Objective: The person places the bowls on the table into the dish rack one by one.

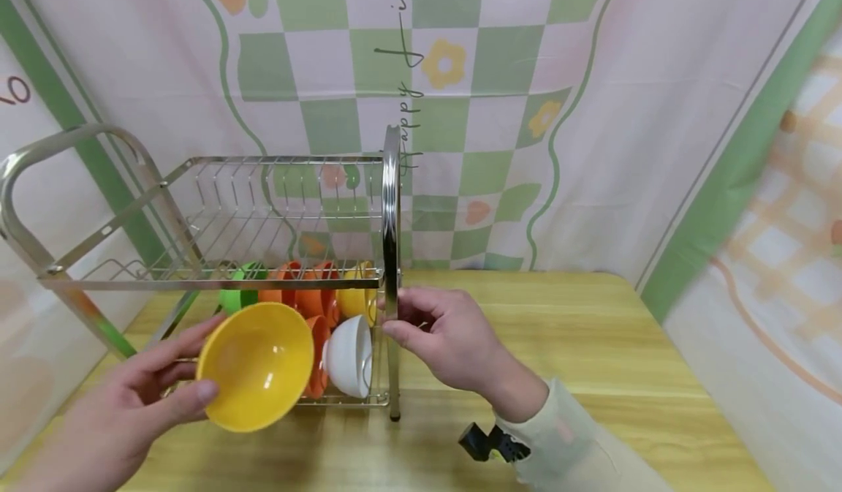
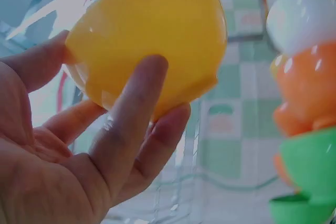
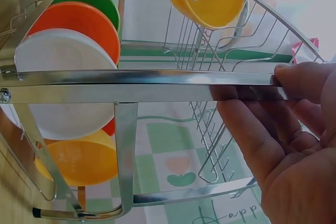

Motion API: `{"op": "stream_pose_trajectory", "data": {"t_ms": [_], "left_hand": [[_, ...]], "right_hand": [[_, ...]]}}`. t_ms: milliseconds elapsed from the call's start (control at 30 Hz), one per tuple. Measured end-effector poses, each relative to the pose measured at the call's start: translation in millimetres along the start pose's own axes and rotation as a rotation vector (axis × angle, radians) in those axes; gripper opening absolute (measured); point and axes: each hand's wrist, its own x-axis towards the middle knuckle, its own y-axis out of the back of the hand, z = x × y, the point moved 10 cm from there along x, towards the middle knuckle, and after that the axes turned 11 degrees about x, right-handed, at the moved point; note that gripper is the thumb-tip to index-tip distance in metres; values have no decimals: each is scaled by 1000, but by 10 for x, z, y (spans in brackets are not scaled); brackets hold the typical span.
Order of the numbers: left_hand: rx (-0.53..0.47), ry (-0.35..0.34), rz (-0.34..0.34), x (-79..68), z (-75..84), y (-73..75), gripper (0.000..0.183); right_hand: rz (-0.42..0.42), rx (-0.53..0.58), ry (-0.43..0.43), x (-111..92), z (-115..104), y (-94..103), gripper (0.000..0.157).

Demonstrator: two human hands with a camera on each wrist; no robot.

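Note:
In the head view my left hand holds a yellow bowl by its side, thumb at the rim, its hollow facing the camera. The left wrist view shows my fingers spread against the bowl's rounded outside. The bowl overlaps the lower tier of a two-tier metal dish rack. My right hand grips the rack's right upright, thumb in front and fingers behind. On the lower tier stand a white bowl, orange bowls, a green bowl and another yellow bowl, all on edge.
The rack stands on a light wooden table, left of the middle. Its upper tier holds nothing. A patterned curtain hangs behind the table. A small black device sits at my right sleeve.

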Motion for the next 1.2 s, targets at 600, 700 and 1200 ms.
{"op": "stream_pose_trajectory", "data": {"t_ms": [600,700,1200], "left_hand": [[781,166,330,-19,-51,534,78],[794,185,308,23,-131,524,78],[850,207,106,248,-549,178,79]], "right_hand": [[8,-24,-2,-13,10,3,9],[8,-24,-4,-12,11,1,8],[3,-4,-11,-32,37,-19,7]]}}
